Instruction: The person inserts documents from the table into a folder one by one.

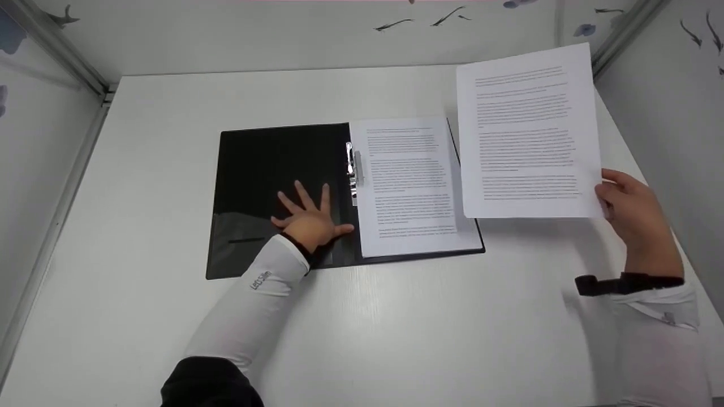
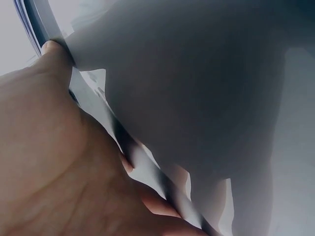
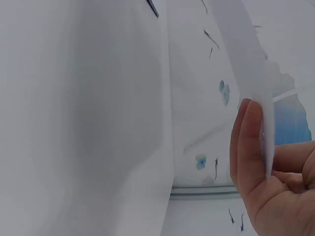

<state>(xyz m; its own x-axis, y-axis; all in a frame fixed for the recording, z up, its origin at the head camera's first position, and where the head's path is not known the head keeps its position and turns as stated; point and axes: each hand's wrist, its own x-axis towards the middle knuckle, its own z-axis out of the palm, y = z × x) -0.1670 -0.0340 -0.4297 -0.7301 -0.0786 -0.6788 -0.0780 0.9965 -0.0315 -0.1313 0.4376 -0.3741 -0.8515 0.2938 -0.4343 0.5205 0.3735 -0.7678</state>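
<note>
A black clipboard folder (image 1: 271, 152) lies spread on the white table, its metal clip (image 1: 350, 169) along the spine. Printed sheets (image 1: 407, 186) rest on its right side, their left edge beside the clip. My left hand (image 1: 311, 226) lies with fingers spread on the folder's black left cover, the thumb pointing toward the spine. At the right, my right hand (image 1: 633, 209) pinches a printed sheet of paper (image 1: 526, 135) by its lower right edge. That paper is held up above the table and overlaps the folder's right edge. In the right wrist view, the fingers (image 3: 251, 142) wrap the paper's edge.
The white table (image 1: 424, 333) extends around the folder. Pale panels with a flower and bird pattern stand at the back and sides, the back panel (image 1: 254, 39) just behind the table edge. A clear pocket (image 1: 243, 237) covers the left cover's lower part.
</note>
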